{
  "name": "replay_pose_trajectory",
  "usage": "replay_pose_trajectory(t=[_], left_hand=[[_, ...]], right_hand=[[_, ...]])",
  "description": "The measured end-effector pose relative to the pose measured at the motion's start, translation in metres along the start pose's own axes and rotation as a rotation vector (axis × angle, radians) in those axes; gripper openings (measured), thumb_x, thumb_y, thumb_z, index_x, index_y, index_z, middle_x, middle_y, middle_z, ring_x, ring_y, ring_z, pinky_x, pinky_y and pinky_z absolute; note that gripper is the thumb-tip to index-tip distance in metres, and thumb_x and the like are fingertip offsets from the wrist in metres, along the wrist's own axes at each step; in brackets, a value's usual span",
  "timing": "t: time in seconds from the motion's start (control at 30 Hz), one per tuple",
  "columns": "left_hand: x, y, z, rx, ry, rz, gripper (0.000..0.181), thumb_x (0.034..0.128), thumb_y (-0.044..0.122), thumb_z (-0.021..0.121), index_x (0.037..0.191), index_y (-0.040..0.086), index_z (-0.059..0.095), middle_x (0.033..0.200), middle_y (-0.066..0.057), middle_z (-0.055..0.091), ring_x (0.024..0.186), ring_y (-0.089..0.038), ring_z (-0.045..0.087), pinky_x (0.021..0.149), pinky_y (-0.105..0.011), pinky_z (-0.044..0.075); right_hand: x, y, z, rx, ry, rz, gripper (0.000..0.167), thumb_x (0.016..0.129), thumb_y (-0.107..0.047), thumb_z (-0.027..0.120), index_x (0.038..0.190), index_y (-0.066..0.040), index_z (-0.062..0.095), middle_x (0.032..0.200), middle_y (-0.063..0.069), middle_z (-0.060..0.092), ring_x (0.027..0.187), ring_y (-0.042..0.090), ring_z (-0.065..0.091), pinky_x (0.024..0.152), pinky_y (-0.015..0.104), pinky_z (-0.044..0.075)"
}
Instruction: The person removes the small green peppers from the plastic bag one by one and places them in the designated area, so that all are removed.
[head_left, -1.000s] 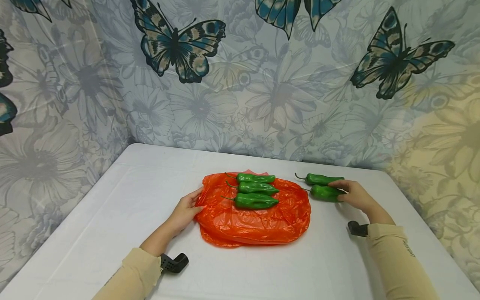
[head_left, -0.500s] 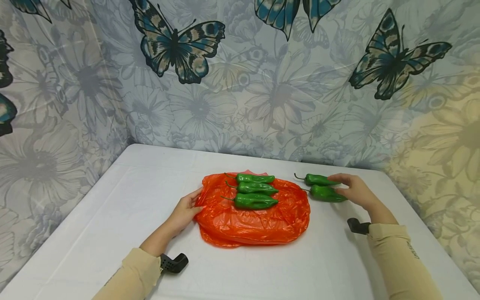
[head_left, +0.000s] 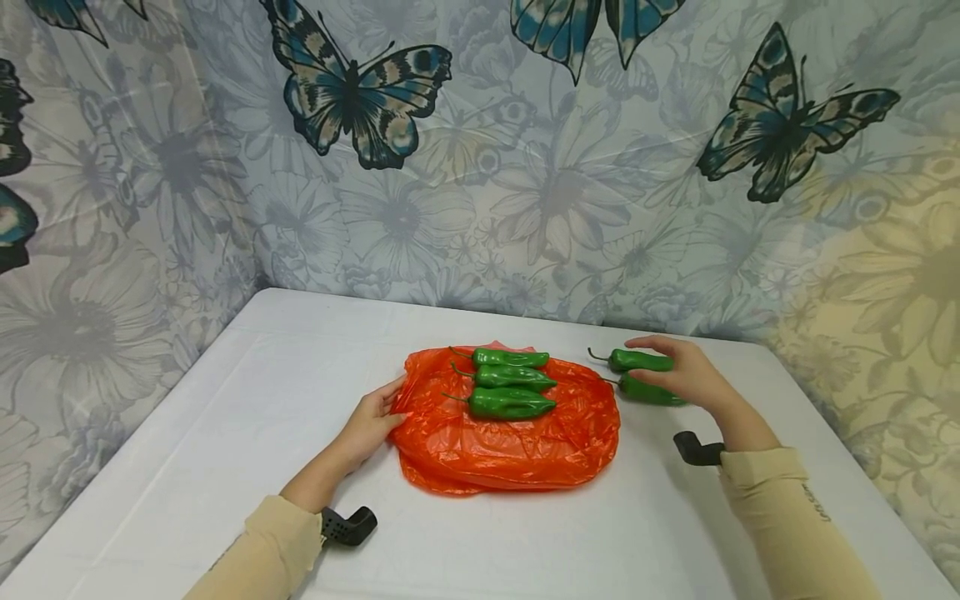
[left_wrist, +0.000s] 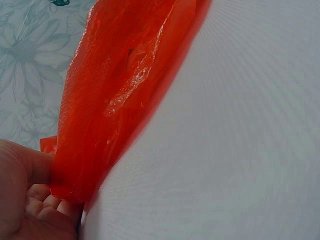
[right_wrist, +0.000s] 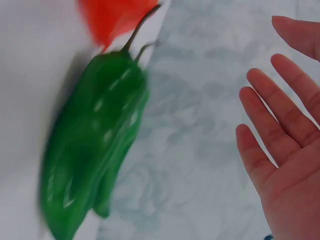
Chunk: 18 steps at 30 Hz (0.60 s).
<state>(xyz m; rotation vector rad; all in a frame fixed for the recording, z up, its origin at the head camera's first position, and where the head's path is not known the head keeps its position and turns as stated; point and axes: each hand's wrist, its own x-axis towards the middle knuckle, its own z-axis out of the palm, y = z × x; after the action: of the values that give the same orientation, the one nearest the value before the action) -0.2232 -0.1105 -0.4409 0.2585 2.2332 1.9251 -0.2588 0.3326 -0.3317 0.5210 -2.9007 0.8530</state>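
Three peppers (head_left: pixel 513 377): lying side by side on the red bag (head_left: pixel 502 458), apparently done
Two peppers (head_left: pixel 640 360): lying on the white table (head_left: pixel 652 517) right of it, seemingly remaining
Left hand (head_left: pixel 369 423): pinching the bag's left edge
Right hand (head_left: pixel 692 375): hovering by those two, thumb standing wide of straight fingers, holding nothing

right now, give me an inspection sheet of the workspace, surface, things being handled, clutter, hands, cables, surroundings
surface: white table, bearing the things below
things handled: red plastic bag lying flattish, three green peppers on top in a row; two green peppers on the table to its right
clutter: nothing seen
left hand: pinching the bag's left edge
right hand: at the two off-bag peppers, fingers extended, holding nothing
cables: nothing seen
surroundings: backdrop printed with butterflies and flowers
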Motion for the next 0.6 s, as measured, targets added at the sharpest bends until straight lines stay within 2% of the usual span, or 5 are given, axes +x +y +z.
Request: replay_pose_trajectory(t=[0.23,0.47,0.6], left_hand=[[0.0,0.001,0.0,-0.005,-0.004,-0.013,0.063,0.0885,-0.01,0.044,0.147,0.002,0.024,0.148,-0.023,0.031,0.128,-0.036,0.044,0.083,-0.019,0.051],[0.0,0.001,-0.002,0.004,-0.01,-0.003,0.062,0.0888,-0.01,0.043,0.147,0.001,0.023,0.148,-0.023,0.03,0.128,-0.036,0.044,0.086,-0.022,0.051],[0.001,0.0,-0.002,-0.004,-0.011,0.0,0.062,0.0886,-0.01,0.043,0.147,0.001,0.023,0.148,-0.024,0.031,0.125,-0.036,0.046,0.082,-0.019,0.051]], right_hand=[[0.002,-0.028,0.008,0.016,0.009,-0.087,0.042,0.079,-0.014,0.073,0.118,-0.003,0.061,0.124,0.02,0.059,0.122,0.041,0.046,0.099,0.063,0.034],[0.003,-0.041,0.021,0.061,0.012,-0.128,0.042,0.08,-0.011,0.071,0.119,-0.002,0.06,0.123,0.019,0.059,0.12,0.038,0.048,0.099,0.06,0.037],[0.004,-0.047,0.029,0.094,0.007,-0.151,0.041,0.081,-0.01,0.071,0.12,-0.002,0.06,0.124,0.019,0.059,0.12,0.037,0.048,0.1,0.06,0.035]])
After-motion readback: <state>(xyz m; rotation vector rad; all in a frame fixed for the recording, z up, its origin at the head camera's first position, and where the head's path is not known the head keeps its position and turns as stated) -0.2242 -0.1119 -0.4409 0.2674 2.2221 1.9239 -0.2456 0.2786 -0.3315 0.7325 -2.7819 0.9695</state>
